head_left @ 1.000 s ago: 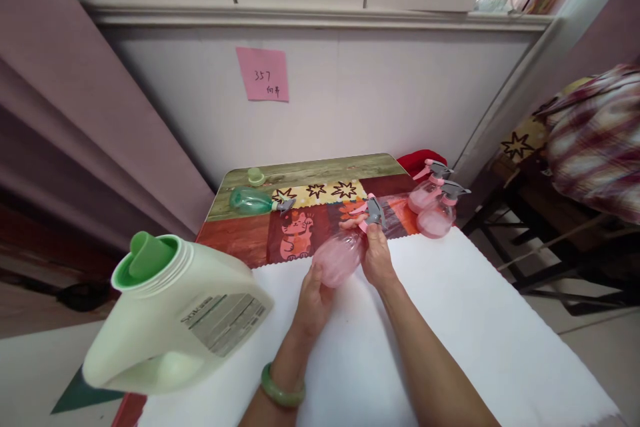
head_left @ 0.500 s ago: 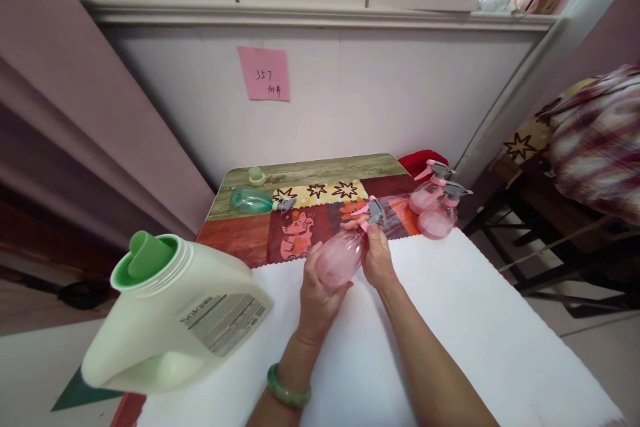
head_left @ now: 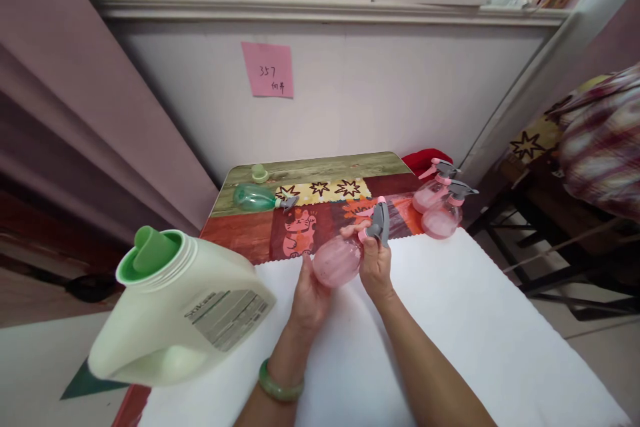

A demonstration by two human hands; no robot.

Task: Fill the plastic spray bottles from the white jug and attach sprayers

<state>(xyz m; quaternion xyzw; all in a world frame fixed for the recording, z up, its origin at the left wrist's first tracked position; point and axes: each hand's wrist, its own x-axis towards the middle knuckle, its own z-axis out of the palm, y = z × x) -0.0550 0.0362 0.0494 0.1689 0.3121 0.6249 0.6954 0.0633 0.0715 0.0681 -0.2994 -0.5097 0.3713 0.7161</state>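
Observation:
Over the white cloth point(head_left: 450, 320) I hold a pink spray bottle point(head_left: 336, 260) tilted on its side. My left hand point(head_left: 307, 297) cups the round body from below, its fingers wrapped round it. My right hand point(head_left: 376, 261) grips the neck, closed round the grey trigger head point(head_left: 381, 221). A green bangle point(head_left: 280, 387) sits on my left wrist.
A big pale green detergent jug point(head_left: 180, 310) with a green spout stands close at the left. Two more pink spray bottles point(head_left: 440, 203) stand at the table's right edge. A green spray bottle point(head_left: 257, 198) lies on the patterned mat point(head_left: 300, 227) beside a green cap point(head_left: 259, 173).
The bottle has been lifted and turned, so the trigger head now points up. My left hand slid further under the body.

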